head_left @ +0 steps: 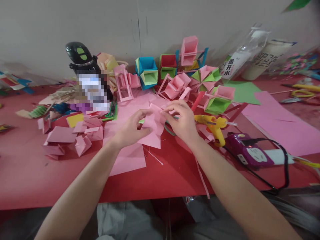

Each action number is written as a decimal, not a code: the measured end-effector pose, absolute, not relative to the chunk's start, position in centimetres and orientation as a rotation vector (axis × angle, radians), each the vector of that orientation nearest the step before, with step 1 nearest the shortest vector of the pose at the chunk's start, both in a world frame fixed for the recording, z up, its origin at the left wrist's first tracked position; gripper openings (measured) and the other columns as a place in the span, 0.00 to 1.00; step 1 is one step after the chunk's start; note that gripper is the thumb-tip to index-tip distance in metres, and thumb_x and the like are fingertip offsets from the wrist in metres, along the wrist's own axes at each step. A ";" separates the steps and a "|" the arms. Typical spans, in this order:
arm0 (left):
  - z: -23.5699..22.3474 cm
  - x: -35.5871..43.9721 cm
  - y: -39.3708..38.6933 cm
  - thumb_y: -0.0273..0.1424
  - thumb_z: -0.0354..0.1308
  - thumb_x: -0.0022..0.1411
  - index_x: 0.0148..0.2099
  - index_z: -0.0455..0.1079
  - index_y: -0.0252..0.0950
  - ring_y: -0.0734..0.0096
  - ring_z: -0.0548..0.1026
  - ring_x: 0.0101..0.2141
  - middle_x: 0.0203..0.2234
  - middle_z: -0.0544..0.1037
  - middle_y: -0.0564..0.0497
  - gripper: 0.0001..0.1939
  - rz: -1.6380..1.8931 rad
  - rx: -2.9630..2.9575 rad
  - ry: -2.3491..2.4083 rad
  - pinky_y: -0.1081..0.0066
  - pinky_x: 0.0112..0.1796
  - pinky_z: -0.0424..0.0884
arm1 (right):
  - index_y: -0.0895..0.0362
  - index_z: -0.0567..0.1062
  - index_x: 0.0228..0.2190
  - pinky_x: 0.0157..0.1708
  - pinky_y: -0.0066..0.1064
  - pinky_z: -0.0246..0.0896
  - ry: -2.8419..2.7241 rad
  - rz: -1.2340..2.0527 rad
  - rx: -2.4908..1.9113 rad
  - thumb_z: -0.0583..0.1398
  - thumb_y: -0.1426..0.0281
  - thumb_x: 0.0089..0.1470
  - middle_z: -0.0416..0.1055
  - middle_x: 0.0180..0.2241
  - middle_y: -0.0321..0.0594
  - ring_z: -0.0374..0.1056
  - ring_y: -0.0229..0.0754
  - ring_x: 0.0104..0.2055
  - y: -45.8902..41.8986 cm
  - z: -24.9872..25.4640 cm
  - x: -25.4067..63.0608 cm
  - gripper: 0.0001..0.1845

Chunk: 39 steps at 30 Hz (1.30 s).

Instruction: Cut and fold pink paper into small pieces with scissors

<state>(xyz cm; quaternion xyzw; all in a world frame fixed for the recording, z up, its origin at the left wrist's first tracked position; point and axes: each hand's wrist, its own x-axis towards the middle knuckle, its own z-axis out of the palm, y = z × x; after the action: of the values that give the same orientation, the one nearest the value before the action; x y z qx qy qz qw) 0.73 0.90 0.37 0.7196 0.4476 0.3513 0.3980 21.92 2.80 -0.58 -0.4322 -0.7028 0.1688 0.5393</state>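
A sheet of pink paper (154,128) is held up between my two hands above the red table. My left hand (132,130) grips its left side, thumb in front and fingers partly behind. At the upper right edge, my right hand (181,118) pinches the paper between thumb and fingers. The sheet looks slightly bent, and its far side is hidden. More flat pink sheets (128,158) lie beneath and to the left of my hands. Close to my right wrist rests a yellow glue gun (212,125). A thin pink paper strip (202,180) hangs over the table's front edge.
Folded pink pieces (82,145) lie left. A phone on a black stand (93,86) and several folded paper boxes (147,73) line the back. At right are a purple power strip (250,151) with a black cord, large pink paper (285,123), a bottle (241,55) and scissors (297,96).
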 end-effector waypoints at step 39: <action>-0.6 1.1 2.4 0.42 0.70 0.57 0.40 0.77 0.35 0.74 0.73 0.27 0.28 0.76 0.53 0.16 1.288 1.205 1.010 0.72 0.31 0.70 | 0.53 0.81 0.37 0.54 0.46 0.65 -2.126 0.359 -0.803 0.60 0.71 0.62 0.71 0.51 0.46 0.68 0.50 0.56 2.3 -1.0 21.5 0.07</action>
<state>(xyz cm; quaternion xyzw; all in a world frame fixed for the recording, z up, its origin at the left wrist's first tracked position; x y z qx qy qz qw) 1.12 2.38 -0.61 0.5041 0.4226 0.5388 0.5263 21.45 2.34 -1.05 -0.3188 -0.8435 0.1426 0.4081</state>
